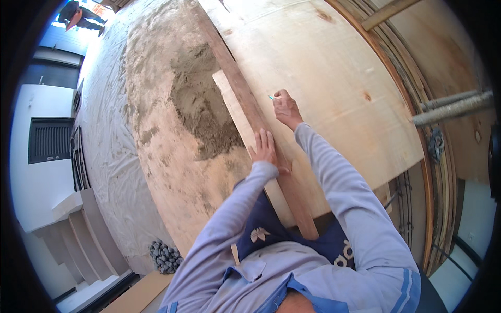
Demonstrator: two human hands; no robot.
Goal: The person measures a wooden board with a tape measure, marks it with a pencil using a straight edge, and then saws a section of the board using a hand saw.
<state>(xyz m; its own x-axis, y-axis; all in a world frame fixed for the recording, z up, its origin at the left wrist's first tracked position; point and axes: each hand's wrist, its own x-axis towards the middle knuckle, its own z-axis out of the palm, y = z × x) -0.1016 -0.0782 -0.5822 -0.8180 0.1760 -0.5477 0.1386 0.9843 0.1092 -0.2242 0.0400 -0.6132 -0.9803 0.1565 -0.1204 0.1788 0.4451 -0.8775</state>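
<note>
We observe the left hand flat, fingers extended, upon the brown board, the right hand pinching a slim teal-tipped stick right of that board, and, farther off, a grey-brown sandy patch to its left.

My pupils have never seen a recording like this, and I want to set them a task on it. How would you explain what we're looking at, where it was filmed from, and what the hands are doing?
There is no machine here, just a person's two bare hands. The one picture comes from a wide fisheye camera worn on the head, looking down, so straight edges bend toward the rim. The left hand rests spread on a long brown plank. The right hand holds a small blue-green thing, too small to name surely, over a pale wooden sheet. Left of the plank are a narrow pale strip and a grey-brown patch, perhaps sand.
</note>
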